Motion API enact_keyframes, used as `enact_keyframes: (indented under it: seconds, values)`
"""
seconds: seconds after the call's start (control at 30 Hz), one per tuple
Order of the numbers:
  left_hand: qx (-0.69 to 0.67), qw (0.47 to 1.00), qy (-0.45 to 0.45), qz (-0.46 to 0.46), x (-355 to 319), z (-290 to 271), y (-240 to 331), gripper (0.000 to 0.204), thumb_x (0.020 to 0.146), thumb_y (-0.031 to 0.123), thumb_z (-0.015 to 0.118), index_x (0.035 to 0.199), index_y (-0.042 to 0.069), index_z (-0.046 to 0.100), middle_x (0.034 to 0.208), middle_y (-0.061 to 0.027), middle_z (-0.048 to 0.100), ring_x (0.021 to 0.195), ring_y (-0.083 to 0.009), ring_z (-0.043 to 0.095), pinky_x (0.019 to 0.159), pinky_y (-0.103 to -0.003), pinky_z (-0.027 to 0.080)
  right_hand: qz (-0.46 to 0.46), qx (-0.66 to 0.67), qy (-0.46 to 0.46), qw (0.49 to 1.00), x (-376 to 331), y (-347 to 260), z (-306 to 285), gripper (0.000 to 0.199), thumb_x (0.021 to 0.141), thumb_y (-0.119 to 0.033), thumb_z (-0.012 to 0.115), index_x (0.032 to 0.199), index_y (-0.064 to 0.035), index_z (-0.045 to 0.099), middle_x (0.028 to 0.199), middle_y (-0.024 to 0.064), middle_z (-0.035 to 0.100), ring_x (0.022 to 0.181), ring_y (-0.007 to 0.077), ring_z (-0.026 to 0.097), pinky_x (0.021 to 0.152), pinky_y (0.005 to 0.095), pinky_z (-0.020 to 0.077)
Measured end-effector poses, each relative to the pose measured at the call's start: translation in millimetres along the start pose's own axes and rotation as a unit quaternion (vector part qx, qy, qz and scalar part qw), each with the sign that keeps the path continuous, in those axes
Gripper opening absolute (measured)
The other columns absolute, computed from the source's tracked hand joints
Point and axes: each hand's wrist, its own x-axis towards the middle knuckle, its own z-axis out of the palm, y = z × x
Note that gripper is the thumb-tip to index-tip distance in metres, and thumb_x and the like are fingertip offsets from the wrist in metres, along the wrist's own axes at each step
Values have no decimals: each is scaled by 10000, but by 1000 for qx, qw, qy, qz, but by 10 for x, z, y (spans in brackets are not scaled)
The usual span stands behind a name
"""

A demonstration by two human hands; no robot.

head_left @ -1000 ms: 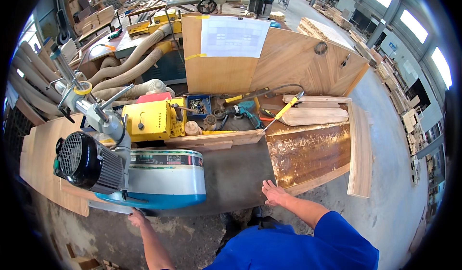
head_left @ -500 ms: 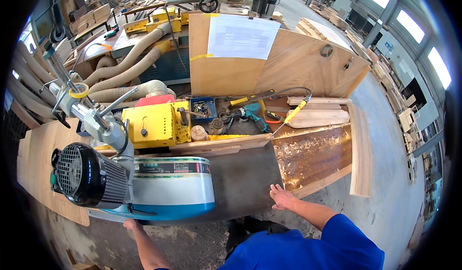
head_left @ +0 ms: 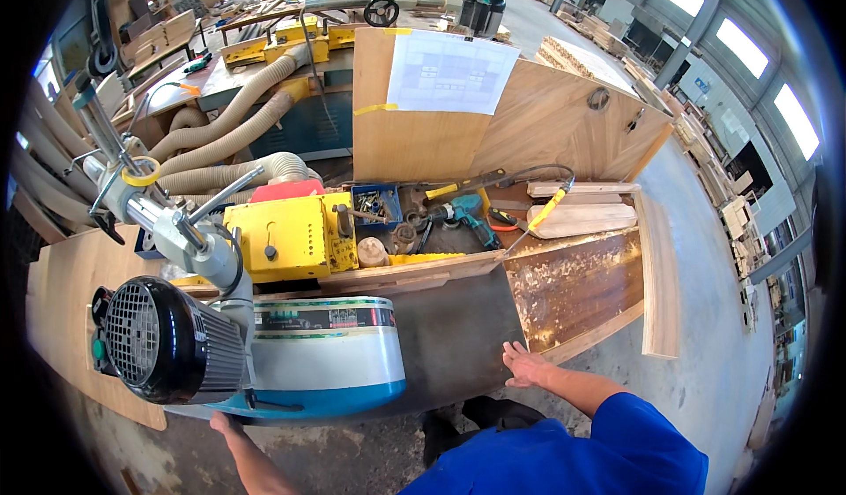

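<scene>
My right hand (head_left: 526,365) rests with fingers stretched out at the right front corner of a dark flat machine table (head_left: 458,327). My left hand (head_left: 226,426) is at the lower front edge of a white and blue machine housing (head_left: 330,354). Its fingers are mostly hidden against that edge, so their grip does not show. Above and left of it sits a black ribbed electric motor (head_left: 181,341) on a grey metal arm (head_left: 211,253). Just beyond my right hand lies a brown board (head_left: 577,279) strewn with wood chips.
Behind a low wooden fence (head_left: 423,272) stand a yellow machine block (head_left: 282,235), a blue box of small metal parts (head_left: 376,204) and a teal power drill (head_left: 471,217). A tall wooden panel (head_left: 529,125) carries a paper sheet (head_left: 454,72). Wooden strips (head_left: 659,275) lie at right.
My left hand has slid a little to the left along the housing's front edge. The right hand stays at the table corner. The whole view has shifted slightly.
</scene>
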Motion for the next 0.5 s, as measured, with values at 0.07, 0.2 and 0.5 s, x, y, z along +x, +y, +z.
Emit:
enact_keyframes:
  seconds: [0.07,0.2,0.5]
  values:
    - [41,999,35,-9,124,5,47,348,802,158,660,1006,-120,616,981,-191,671,826,-325,662,726,-462,553,2,1,-5,1000,-1,0,3,812,851,-458,636,1429,24,333,1563,234,159,1430,409,209,1101,460,375]
    - [29,999,23,-18,443,-133,77,339,789,193,685,960,-93,626,960,-172,664,792,-323,655,699,-469,547,-3,-6,-5,1000,45,22,45,816,847,-467,631,1421,33,337,1557,253,158,1425,425,210,1102,465,369]
    - [78,996,42,-24,598,-333,421,605,833,527,700,1058,-28,617,935,-113,645,816,-295,631,707,-457,517,-12,-5,-12,1000,-1,49,91,845,840,-493,623,1407,58,326,1547,291,159,1415,459,214,1126,465,330]
